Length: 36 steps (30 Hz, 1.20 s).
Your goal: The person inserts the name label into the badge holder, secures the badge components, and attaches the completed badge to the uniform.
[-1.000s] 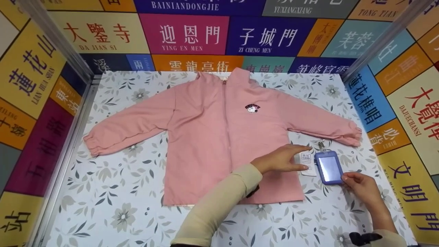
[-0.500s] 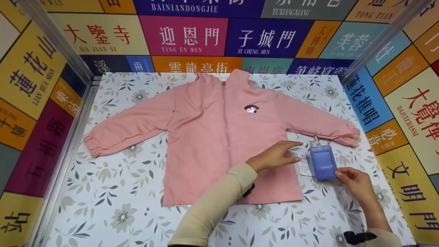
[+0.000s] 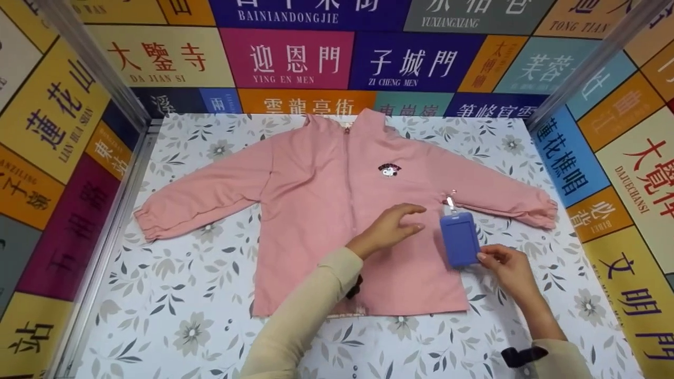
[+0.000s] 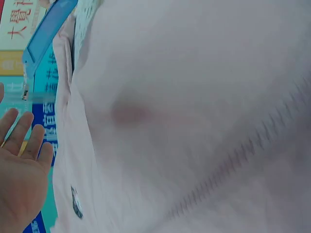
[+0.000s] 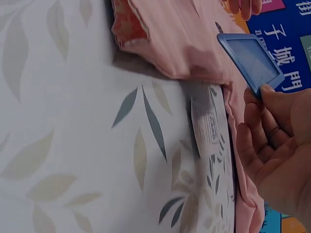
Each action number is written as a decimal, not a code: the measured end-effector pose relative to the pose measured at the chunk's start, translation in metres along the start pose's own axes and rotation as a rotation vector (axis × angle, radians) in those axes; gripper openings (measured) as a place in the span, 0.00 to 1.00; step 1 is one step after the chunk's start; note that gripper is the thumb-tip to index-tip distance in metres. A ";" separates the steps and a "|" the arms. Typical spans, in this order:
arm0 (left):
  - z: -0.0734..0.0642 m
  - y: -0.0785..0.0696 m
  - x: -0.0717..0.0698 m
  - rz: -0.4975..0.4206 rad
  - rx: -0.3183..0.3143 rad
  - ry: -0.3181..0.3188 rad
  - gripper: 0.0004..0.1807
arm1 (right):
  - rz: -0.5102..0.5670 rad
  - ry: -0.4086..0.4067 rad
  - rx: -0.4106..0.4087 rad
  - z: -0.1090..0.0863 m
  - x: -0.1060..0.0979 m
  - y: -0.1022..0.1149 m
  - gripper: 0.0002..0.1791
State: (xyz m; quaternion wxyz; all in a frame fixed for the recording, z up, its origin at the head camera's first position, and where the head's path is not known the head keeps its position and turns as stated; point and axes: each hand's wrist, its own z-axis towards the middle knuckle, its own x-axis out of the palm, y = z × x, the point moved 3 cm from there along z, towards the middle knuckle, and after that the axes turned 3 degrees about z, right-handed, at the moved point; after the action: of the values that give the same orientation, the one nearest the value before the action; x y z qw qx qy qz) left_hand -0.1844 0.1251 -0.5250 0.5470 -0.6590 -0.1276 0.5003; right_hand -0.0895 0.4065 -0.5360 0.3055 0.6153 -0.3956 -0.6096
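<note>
A blue badge holder (image 3: pixel 461 240) with a metal clip (image 3: pixel 450 203) at its top is held up over the right side edge of a pink zip jacket (image 3: pixel 310 242). My right hand (image 3: pixel 511 271) pinches its lower right corner between thumb and fingers; the right wrist view shows that grip on the blue frame (image 5: pixel 253 63). My left hand (image 3: pixel 392 226) hovers over the jacket's front, left of the holder and apart from it, its fingers extended. In the left wrist view the left hand (image 4: pixel 22 179) holds nothing.
The jacket lies flat, sleeves spread, on a white floral-print tabletop (image 3: pixel 195 295). A small printed card (image 5: pixel 205 124) lies beside the jacket in the right wrist view. Panels with large lettering (image 3: pixel 295 60) enclose the back and both sides.
The badge holder, pinched in my right hand, has been lifted and carried left from beside the printed card to the jacket's edge. My left hand has moved left and slightly up.
</note>
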 end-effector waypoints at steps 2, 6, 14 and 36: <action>-0.004 0.004 -0.007 -0.032 -0.021 -0.021 0.23 | 0.044 0.013 -0.013 0.004 0.012 0.006 0.13; -0.008 0.011 -0.019 -0.108 -0.053 -0.066 0.20 | 0.116 0.056 -0.033 0.012 0.036 0.019 0.13; -0.015 0.020 -0.038 -0.209 -0.123 -0.141 0.16 | 0.154 0.117 -0.067 0.024 0.078 0.043 0.13; -0.048 0.049 -0.090 -0.363 -0.180 -0.327 0.10 | 0.256 0.322 -0.073 0.032 0.139 0.108 0.11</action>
State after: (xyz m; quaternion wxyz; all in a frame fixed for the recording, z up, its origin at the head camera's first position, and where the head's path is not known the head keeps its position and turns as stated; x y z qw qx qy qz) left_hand -0.2071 0.0143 -0.5250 0.5392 -0.5817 -0.3743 0.4805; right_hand -0.1414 0.2364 -0.5161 0.4617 0.6381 -0.3943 -0.4734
